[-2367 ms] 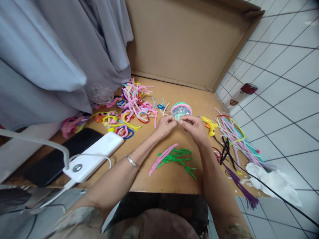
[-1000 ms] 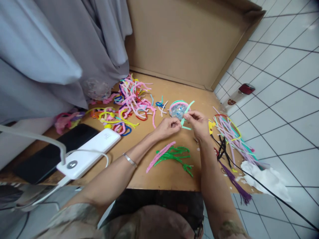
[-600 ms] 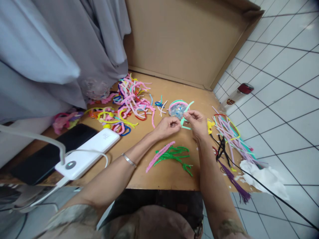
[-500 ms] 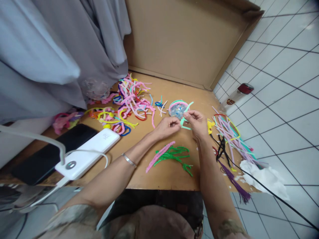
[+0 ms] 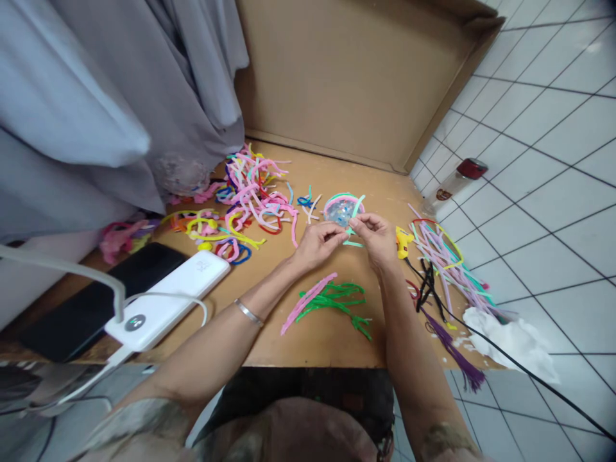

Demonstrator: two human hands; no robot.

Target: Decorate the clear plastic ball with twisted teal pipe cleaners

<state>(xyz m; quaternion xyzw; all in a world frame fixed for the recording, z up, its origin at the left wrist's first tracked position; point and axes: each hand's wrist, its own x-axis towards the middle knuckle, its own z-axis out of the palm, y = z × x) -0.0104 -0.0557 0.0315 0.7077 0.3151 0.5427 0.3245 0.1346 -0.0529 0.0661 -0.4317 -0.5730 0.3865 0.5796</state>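
Between my two hands is a mint-green pipe cleaner [image 5: 357, 206], one end sticking up and another part showing low between the fingers. My left hand [image 5: 320, 244] pinches it from the left, thumb against forefinger. From the right, my right hand [image 5: 376, 239] grips it the same way. The fingertips nearly meet and hide the middle of the strand. Just behind them sits a round clear container [image 5: 339, 210] with small coloured bits and a pink and green rim. Nearer me lie green pipe cleaners [image 5: 337, 298] and a pink pipe cleaner [image 5: 308, 305].
A heap of mixed pipe cleaners [image 5: 257, 186] lies at the back left. Closer on that side are a white power bank [image 5: 168, 298] and a black phone-like slab [image 5: 96, 301]. At right are a yellow glue gun [image 5: 403, 242], lilac pipe cleaners [image 5: 440, 250], a purple tassel [image 5: 455, 353] and white tissue [image 5: 510, 340].
The fingertips have shifted slightly on the mint-green pipe cleaner, and its upper end now points more steeply up. The view has moved a little; the other things lie as before.
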